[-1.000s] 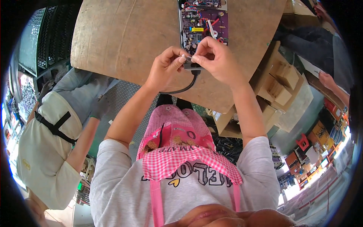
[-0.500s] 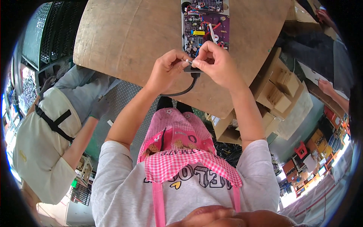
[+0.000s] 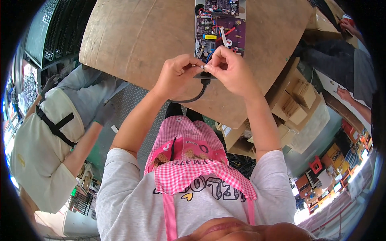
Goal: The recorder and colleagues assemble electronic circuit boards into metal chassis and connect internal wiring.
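Note:
An open electronic unit with purple circuit boards (image 3: 238,30) lies at the far edge of view on the wooden table (image 3: 136,44). Over its near end, my left hand (image 3: 177,72) and my right hand (image 3: 227,68) meet, thumb and forefinger of each pinched together. Between the fingertips sits a tiny pale piece, too small to name. A white cable tie (image 3: 223,36) and red and blue wires stand up from the boards just beyond my right hand. From the unit's near end a black power cable (image 3: 201,91) curves down to the left, under my left forearm.
Open cardboard boxes (image 3: 295,100) with cardboard pieces inside stand right of the table. A co-worker in a cream top (image 3: 44,140) is close on the left, a gloved hand lowered. Another person's hand (image 3: 344,94) shows at the far right. Metal racks (image 3: 52,32) stand upper left.
My fingertips have drawn closer together around the tiny piece. The view has shifted slightly, and both hands stay over the unit's near end.

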`<state>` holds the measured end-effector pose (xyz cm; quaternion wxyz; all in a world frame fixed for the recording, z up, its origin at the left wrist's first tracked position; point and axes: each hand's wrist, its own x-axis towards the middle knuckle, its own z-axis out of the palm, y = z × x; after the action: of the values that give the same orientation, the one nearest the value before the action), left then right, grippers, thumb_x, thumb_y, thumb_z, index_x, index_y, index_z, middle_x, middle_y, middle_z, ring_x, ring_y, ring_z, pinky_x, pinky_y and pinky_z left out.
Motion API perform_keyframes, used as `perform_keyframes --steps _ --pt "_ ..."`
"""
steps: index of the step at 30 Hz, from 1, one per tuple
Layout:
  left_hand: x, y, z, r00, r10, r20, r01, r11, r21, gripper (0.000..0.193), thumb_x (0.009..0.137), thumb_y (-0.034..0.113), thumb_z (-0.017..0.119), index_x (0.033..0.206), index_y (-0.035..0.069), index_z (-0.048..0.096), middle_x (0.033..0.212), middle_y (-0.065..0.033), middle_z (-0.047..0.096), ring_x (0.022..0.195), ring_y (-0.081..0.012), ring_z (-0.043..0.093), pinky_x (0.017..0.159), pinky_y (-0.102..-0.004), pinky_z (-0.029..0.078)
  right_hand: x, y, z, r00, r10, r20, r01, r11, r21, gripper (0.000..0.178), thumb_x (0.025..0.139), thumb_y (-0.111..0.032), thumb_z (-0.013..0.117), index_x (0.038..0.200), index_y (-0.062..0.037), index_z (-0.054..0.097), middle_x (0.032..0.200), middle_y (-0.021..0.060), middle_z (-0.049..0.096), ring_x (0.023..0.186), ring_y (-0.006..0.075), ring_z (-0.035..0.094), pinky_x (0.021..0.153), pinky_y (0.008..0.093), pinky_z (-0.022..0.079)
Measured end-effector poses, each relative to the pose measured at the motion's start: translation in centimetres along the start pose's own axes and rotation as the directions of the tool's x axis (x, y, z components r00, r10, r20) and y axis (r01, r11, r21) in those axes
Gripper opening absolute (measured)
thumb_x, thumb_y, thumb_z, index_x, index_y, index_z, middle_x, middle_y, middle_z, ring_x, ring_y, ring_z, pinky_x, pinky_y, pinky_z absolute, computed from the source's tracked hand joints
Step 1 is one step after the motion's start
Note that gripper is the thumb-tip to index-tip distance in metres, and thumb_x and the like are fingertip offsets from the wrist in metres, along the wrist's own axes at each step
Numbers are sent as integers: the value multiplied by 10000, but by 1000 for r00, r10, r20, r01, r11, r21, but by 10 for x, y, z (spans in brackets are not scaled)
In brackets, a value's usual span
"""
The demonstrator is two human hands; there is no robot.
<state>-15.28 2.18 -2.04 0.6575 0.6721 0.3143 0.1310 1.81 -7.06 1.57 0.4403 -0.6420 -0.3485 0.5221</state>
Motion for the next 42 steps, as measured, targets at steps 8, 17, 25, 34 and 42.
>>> perform_keyframes --steps 8,17,25,34,42 --pt "-8 -3 -17 989 64 -131 -57 997 55 130 792 8 710 916 25 673 743 -44 659 649 -90 599 583 -248 489 3 -23 23 987 -121 -107 86 955 -283 177 793 -44 690 832 -16 520 668 86 590 599 187 598 556 306 450" --pt "-15 11 -26 934 355 -30 -328 891 312 113 776 49 713 884 62 684 707 -64 642 663 -192 635 573 -302 489 2 -17 18 999 -35 8 36 989 -144 104 843 -9 620 941 -8 585 815 81 668 745 155 667 672 281 517" --pt "-13 25 -12 902 430 -36 -386 841 379 131 749 37 732 870 69 691 892 -66 577 769 -198 604 604 -298 491 -13 -28 8 993 -107 60 122 907 -403 166 800 -58 677 960 -47 631 854 83 674 795 230 661 692 334 518" --pt "-14 42 -5 967 237 -95 -201 937 287 121 686 19 700 803 51 692 866 -69 575 690 -216 601 602 -317 494 -21 -14 12 903 -429 20 329 662 -673 140 755 -135 716 853 -102 622 780 46 642 753 266 608 665 382 485" --pt "-10 43 -2 991 96 -92 -67 960 273 84 697 86 677 753 27 657 836 -85 557 667 -231 571 616 -331 477 -19 -13 12 863 -505 25 370 598 -711 173 697 -94 734 826 -93 619 800 40 628 782 256 591 683 371 483"
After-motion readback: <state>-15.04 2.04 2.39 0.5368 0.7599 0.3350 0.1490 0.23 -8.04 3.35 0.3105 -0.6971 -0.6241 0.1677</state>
